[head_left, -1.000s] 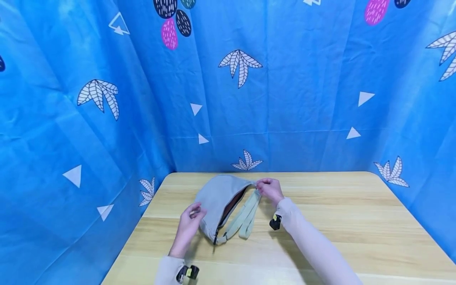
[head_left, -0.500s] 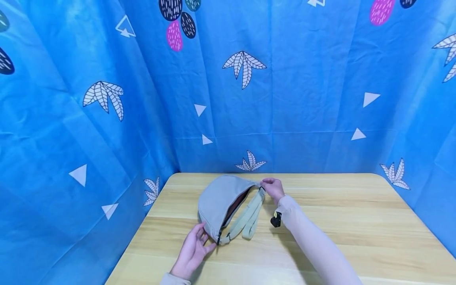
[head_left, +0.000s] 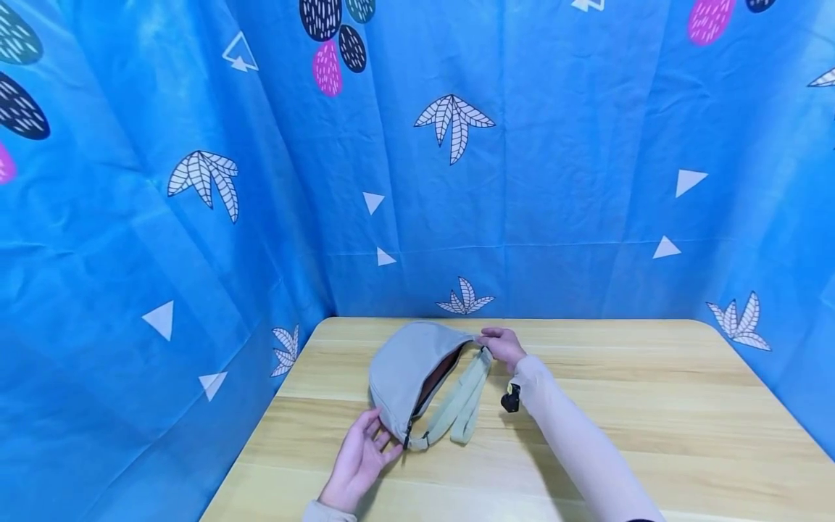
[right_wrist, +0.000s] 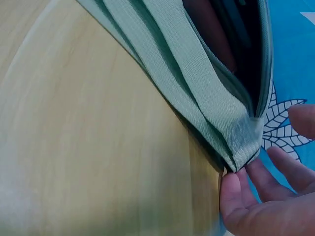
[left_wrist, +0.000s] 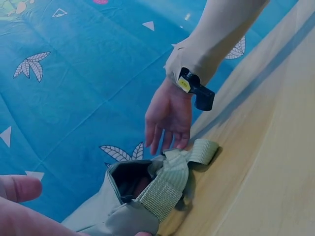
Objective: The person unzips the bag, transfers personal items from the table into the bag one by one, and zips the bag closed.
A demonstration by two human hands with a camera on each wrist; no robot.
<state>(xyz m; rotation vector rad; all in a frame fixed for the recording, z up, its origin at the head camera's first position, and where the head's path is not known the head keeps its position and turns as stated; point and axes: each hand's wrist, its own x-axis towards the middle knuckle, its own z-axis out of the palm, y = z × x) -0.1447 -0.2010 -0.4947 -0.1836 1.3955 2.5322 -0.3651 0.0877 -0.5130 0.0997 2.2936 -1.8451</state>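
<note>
A grey waist bag (head_left: 404, 366) lies on the table, its zipped mouth gaping over a dark brownish inside. Its pale green strap (head_left: 462, 406) is folded beside the mouth. My left hand (head_left: 362, 453) touches the bag's near end with loosely spread fingers, close to the dark zipper end (head_left: 407, 435). At the far end, my right hand (head_left: 504, 348) rests its fingertips on the corner where the strap joins. In the right wrist view several fairly straight fingers (right_wrist: 261, 184) touch that corner, while another digit stands apart from it. Part of my left hand (left_wrist: 24, 216) is cut off in the left wrist view.
The bag lies on a light wooden table (head_left: 587, 406) with rounded far corners. Blue patterned cloth (head_left: 554, 181) hangs behind the table and along its sides. A small black camera (head_left: 511, 399) is strapped to my right wrist.
My left hand has come down from the bag's side to its near end, with fingers spreading there. My right hand has stayed at the far corner, its fingers now looser. The view has shifted slightly.
</note>
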